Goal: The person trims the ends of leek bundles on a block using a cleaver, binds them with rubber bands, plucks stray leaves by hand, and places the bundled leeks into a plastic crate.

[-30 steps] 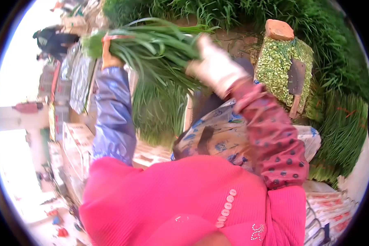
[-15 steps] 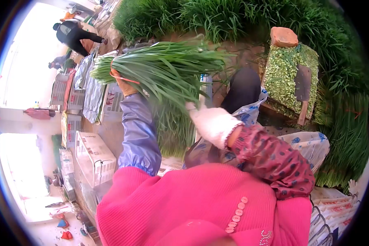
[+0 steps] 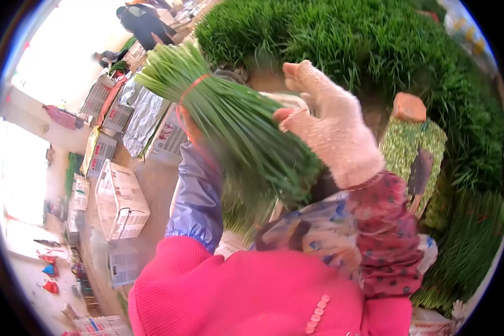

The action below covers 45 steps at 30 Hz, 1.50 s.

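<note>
L hand (image 3: 190,125) is clamped round the garlic-chive bunch (image 3: 235,115), tilted ahead of the pink sweater (image 3: 252,291), R hand (image 3: 337,126) (gloved, contact unclear) fingers spread beside it, so leaves (image 3: 271,154) could prob. slip out if the red band (image 3: 194,88) is slack.

The floor (image 3: 161,187) is a dull tan, bare in the open stretch on the left. A white slatted crate (image 3: 122,201) sits on it, tilted in this view, with a paler grey crate (image 3: 123,265) near it. Farther off stands a row of printed crates (image 3: 171,134) — silvery sheeting (image 3: 144,115) is draped over part of it. Leafy greens (image 3: 347,39) are massed across the top right, hiding whatever is directly beneath — only a small brown patch shows at their edge.
</note>
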### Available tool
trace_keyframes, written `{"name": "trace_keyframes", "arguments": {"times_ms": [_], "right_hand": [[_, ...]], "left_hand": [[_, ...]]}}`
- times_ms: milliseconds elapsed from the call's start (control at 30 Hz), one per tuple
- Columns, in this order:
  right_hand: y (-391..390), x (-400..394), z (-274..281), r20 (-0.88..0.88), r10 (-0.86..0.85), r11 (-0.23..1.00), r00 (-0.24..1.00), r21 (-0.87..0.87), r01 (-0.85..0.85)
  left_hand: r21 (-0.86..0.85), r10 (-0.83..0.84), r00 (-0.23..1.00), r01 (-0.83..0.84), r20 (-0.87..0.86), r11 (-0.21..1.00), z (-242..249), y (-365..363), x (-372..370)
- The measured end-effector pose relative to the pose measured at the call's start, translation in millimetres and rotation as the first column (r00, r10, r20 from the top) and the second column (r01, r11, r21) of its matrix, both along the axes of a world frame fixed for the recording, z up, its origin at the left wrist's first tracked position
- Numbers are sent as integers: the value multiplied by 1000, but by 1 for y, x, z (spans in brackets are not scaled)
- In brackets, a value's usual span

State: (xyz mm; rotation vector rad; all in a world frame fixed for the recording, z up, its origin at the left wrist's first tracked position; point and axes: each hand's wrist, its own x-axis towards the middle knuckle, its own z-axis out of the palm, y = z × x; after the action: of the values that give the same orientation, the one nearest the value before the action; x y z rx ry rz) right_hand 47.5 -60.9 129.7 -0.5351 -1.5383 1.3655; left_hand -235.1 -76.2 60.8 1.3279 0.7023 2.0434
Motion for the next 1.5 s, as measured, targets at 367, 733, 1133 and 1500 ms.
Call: {"name": "trace_keyframes", "arguments": {"times_ms": [367, 733, 1133, 1500], "right_hand": [[-30, -71, -63, 425, 345, 908, 837, -376, -184], [-90, -104, -90, 550, 742, 648, 384, -440, -621], [-71, -37, -199, 348, 550, 775, 759, -551, -309], [-2, -134, -92, 333, 49, 991, 941, 99, -87]], "left_hand": [[-465, -416, 909, 374, 14, 802, -7, -45, -37], [-647, -243, 969, 211, 41, 733, -10, -164, -47], [-672, 42, 933, -289, -359, 681, 4, -185, -114], [-67, -20, 1000, 20, 3, 998, 25, -23, -22]]}}
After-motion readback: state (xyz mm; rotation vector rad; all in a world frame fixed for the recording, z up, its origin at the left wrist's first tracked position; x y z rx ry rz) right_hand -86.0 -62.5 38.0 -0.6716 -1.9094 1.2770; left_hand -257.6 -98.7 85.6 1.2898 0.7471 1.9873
